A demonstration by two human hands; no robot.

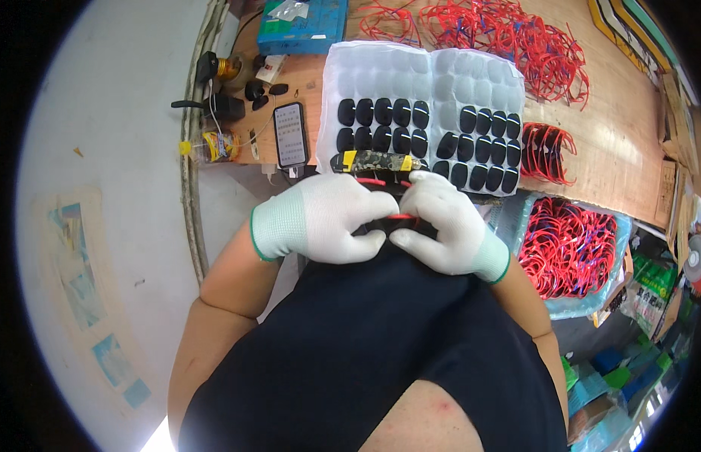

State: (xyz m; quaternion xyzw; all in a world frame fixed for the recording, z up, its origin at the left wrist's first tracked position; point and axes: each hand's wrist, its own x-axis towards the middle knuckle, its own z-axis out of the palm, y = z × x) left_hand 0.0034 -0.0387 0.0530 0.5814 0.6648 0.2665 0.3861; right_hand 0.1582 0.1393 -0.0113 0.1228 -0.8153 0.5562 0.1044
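Note:
Both hands wear white knit gloves with green cuffs and meet close in front of my chest. My left hand and my right hand are closed, thumbs and fingers pinching a red glasses frame between them. Most of that frame is hidden by the gloves, and I cannot tell whether a lens sits in it. Just beyond my fingers, a yellow-and-dark taped bar lies at the table's near edge. Behind it, a white moulded tray carries rows of black lenses in its nearer pockets.
A phone lies left of the tray, near loose black pieces and a yellow-capped bottle. Red frames are heaped at the back right, lined up beside the tray, and piled in a lined bin. A blue box stands behind.

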